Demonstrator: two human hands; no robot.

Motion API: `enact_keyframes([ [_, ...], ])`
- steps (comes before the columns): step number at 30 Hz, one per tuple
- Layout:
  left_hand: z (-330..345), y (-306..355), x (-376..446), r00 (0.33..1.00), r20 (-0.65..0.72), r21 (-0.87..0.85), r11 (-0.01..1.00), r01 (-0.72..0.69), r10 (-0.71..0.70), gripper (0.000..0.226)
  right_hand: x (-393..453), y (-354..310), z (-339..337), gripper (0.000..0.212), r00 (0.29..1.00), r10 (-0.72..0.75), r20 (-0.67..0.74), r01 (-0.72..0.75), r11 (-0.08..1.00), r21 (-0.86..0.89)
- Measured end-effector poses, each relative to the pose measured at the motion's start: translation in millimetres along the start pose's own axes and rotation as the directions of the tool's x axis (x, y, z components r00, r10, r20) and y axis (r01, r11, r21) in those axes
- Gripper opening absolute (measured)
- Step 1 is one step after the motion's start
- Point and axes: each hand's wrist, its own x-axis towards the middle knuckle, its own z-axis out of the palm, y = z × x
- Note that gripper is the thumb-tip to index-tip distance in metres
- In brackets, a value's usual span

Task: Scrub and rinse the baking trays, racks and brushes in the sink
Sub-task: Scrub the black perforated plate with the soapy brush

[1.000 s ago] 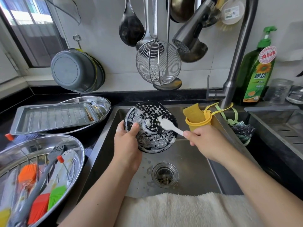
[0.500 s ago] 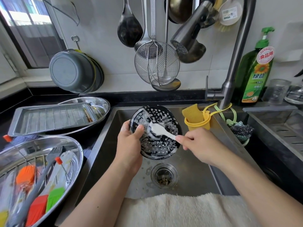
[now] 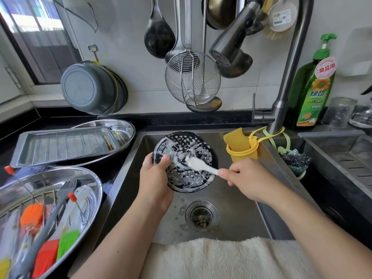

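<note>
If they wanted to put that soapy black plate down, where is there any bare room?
Bare patches: the sink floor around the drain, and the ribbed drainer on the right. Crowded: the oval tray full of brushes, and the rectangular tray filling the dish behind it.

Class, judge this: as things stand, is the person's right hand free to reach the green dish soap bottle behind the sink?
Probably not at once. The right hand grips the white scrubbing brush against the black perforated round tray. The green dish soap bottle stands unobstructed beside the steel tap, so the way looks free once the brush is dropped.
</note>
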Motion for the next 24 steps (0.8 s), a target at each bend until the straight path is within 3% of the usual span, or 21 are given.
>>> enact_keyframes([
  [3,0.9,-0.7,-1.8,1.000,0.020,0.031,1.000,0.005,-0.005,0.021,2.1,2.2,-3.8,0.050,0.997,0.005,-0.081,-0.002,0.999,0.033],
  [7,1.1,-0.7,-4.6,0.998,0.051,0.060,0.997,0.038,-0.041,0.021,-3.8,-8.2,5.6,0.049,0.998,-0.052,0.021,0.052,0.999,0.010],
  [10,2.5,-1.6,-6.6,0.996,0.091,0.122,0.992,0.014,-0.025,0.021,0.1,-5.2,1.7,0.049,0.996,0.000,-0.084,0.000,1.000,-0.002],
  [14,4.7,-3.7,-8.5,0.990,0.139,0.211,0.977,-0.026,-0.004,0.021,-3.9,-8.3,6.1,0.049,0.999,-0.037,0.005,0.037,0.999,0.015],
  [18,4.0,-3.8,-8.4,0.982,0.190,0.243,0.968,-0.066,0.019,0.021,3.5,-0.1,0.6,0.051,0.989,0.021,-0.144,-0.015,0.999,0.044],
  [21,6.1,-4.9,-10.8,0.975,0.221,0.275,0.959,-0.067,0.004,0.021,-1.9,-6.7,4.1,0.049,0.998,-0.036,-0.052,0.039,0.998,0.043],
  [24,5.2,-6.6,-8.3,0.971,0.240,0.284,0.957,-0.068,-0.002,0.020,4.0,-5.8,2.6,0.054,0.987,0.021,-0.157,-0.014,0.999,0.043],
])
